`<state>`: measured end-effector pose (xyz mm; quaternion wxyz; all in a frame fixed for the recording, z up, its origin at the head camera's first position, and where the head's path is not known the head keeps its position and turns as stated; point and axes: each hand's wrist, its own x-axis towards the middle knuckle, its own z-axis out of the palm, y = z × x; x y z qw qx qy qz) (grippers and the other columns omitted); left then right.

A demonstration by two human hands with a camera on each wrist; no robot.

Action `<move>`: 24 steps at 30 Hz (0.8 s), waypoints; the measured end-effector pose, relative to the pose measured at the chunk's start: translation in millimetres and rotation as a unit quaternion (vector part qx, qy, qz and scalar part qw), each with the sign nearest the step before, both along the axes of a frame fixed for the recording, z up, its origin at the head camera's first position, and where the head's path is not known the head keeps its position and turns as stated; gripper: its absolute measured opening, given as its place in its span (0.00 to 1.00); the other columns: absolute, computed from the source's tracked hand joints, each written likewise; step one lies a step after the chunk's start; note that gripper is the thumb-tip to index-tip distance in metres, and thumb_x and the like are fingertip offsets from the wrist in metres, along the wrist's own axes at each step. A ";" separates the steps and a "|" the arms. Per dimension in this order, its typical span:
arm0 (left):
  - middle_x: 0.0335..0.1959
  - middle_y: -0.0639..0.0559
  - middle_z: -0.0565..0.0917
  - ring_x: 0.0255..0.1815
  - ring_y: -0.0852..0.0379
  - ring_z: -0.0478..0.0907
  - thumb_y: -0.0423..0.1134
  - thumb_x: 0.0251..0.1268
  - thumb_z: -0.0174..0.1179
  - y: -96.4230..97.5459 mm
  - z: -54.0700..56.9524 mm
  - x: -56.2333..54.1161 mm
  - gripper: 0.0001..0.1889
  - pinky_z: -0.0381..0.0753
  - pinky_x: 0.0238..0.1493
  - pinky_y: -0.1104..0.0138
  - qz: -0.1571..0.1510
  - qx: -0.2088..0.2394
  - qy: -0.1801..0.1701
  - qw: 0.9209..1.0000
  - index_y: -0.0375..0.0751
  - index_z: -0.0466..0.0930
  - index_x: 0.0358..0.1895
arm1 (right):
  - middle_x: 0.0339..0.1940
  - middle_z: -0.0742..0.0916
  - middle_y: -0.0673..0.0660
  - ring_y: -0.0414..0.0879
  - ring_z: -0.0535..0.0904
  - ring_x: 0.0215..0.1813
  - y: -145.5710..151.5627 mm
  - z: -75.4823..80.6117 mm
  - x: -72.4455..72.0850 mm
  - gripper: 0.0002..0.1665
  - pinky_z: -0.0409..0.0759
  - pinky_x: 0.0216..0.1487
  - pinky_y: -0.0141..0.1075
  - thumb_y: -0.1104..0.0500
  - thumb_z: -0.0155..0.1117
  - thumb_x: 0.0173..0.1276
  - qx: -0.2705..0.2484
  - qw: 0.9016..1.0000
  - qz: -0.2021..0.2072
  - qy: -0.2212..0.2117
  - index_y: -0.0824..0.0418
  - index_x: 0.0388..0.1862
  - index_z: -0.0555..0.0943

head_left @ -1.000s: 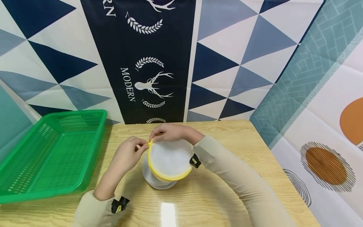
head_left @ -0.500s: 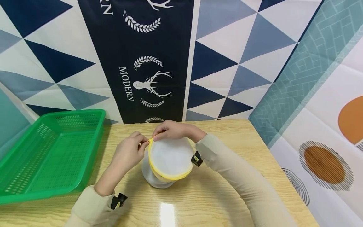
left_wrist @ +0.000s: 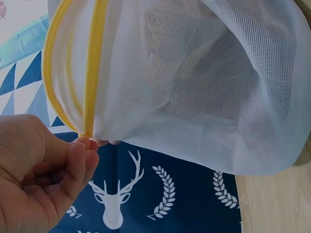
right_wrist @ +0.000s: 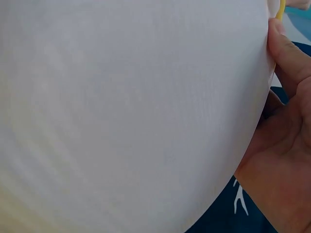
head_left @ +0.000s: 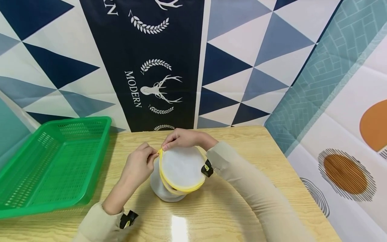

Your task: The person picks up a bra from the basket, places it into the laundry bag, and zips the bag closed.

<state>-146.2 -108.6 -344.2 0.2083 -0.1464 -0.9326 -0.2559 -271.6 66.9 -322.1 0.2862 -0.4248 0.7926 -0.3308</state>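
Note:
A white mesh laundry bag (head_left: 182, 168) with a round top and yellow zipper trim (head_left: 162, 176) stands on the table between my hands. In the left wrist view, its see-through mesh side (left_wrist: 194, 87) bulges out beside two yellow bands. With thumb and fingers, my left hand (head_left: 137, 164) pinches the zipper end at the bag's upper left; the pull itself is hidden by the fingertips. My right hand (head_left: 182, 138) pinches the rim just beside it, thumb on the top panel. The white panel (right_wrist: 136, 107) fills most of the right wrist view, with the right hand (right_wrist: 291, 121) at its edge.
A green perforated plastic basket (head_left: 69, 164) stands at the left of the wooden table (head_left: 235, 205). Behind the table hangs a patterned cloth (head_left: 160, 67) with triangles and a deer print. Another patterned cloth (head_left: 341, 174) borders the right side.
My left fingertips shift slightly up, then back down at the zipper end. The right hand keeps its hold on the rim. The bag barely moves.

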 end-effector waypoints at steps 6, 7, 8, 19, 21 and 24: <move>0.26 0.49 0.77 0.23 0.58 0.74 0.29 0.57 0.63 -0.5 -2.8 1.9 0.02 0.75 0.25 0.68 0.010 0.007 0.000 1.000 0.34 0.83 0.29 | 0.46 0.86 0.50 0.36 0.76 0.42 -3.8 -2.3 -0.9 0.14 0.76 0.45 0.26 0.55 0.58 0.68 0.011 1.000 -0.011 -0.007 0.57 0.48 0.84; 0.26 0.49 0.77 0.23 0.58 0.74 0.29 0.57 0.63 -0.5 -3.2 2.2 0.02 0.75 0.25 0.68 0.010 0.006 0.002 1.000 0.34 0.83 0.29 | 0.46 0.86 0.50 0.36 0.76 0.42 -4.2 -2.5 -1.0 0.13 0.76 0.45 0.26 0.55 0.58 0.68 0.012 1.000 -0.014 -0.009 0.57 0.48 0.84; 0.26 0.49 0.77 0.23 0.58 0.74 0.29 0.58 0.63 -0.6 -3.7 2.4 0.03 0.76 0.25 0.68 0.010 0.006 0.003 1.000 0.34 0.83 0.28 | 0.46 0.85 0.50 0.36 0.76 0.42 -4.6 -2.7 -1.0 0.13 0.75 0.45 0.26 0.55 0.59 0.68 0.013 1.000 -0.017 -0.010 0.57 0.48 0.84; 0.27 0.48 0.77 0.24 0.57 0.75 0.29 0.58 0.62 -2.9 -10.3 -2.1 0.02 0.76 0.26 0.67 0.013 0.013 0.003 1.000 0.33 0.83 0.32 | 0.47 0.86 0.51 0.34 0.76 0.43 -5.5 -5.0 0.0 0.13 0.74 0.47 0.24 0.56 0.59 0.67 0.021 0.999 -0.024 0.020 0.58 0.47 0.85; 0.28 0.48 0.77 0.25 0.56 0.76 0.29 0.58 0.62 -3.7 -10.8 -3.3 0.03 0.77 0.27 0.66 0.012 0.008 0.005 1.000 0.33 0.83 0.32 | 0.47 0.86 0.52 0.35 0.76 0.43 -5.2 -4.5 1.6 0.13 0.74 0.47 0.24 0.56 0.59 0.68 0.020 0.999 -0.014 0.026 0.59 0.47 0.84; 0.29 0.48 0.77 0.26 0.54 0.77 0.30 0.59 0.61 -4.1 -10.0 -5.7 0.03 0.78 0.29 0.65 0.010 -0.002 0.014 1.000 0.32 0.83 0.33 | 0.47 0.86 0.52 0.35 0.76 0.44 -4.1 -4.4 3.7 0.13 0.74 0.49 0.24 0.57 0.58 0.68 0.015 1.000 -0.006 0.026 0.59 0.47 0.84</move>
